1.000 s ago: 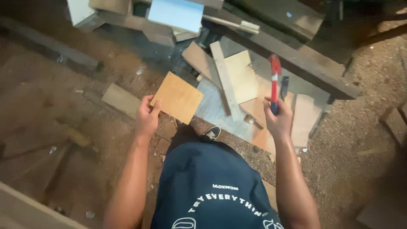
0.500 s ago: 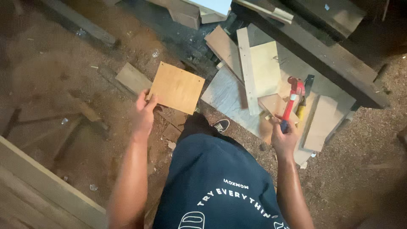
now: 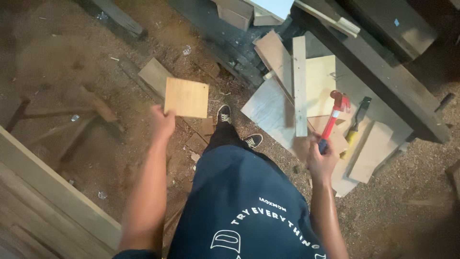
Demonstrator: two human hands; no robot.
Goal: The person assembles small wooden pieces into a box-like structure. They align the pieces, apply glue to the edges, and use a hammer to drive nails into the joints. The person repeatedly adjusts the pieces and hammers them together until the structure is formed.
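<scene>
l hand [image 3: 163, 122] grip pinching square plywood piece [image 3: 186, 98] by its lower-left corner, held over sawdust floor [image 3: 72, 72] | r hand [image 3: 322, 160] grip clenched on red hammer [image 3: 334, 115] handle, head up, above scrap boards [image 3: 306, 91] | yr shoes [image 3: 237, 127] between

Below the fingers of my left hand [image 3: 162, 122], which pinch a square plywood panel [image 3: 186, 97], the sawdust floor [image 3: 72, 158] lies open, room to swing. Further left of those fingers, a long timber beam [image 3: 52, 187] blocks the way. Right of them, my own legs and shoes [image 3: 224, 114] crowd in. My right hand [image 3: 322, 160] grips a red hammer [image 3: 332, 120], and beyond those fingers it's tight: stacked board offcuts [image 3: 306, 91], a yellow-handled tool [image 3: 357, 122] just beside the hammer, then a dark heavy beam [image 3: 383, 76] walling off the far side. Right of those fingers, open gritty floor.
</scene>
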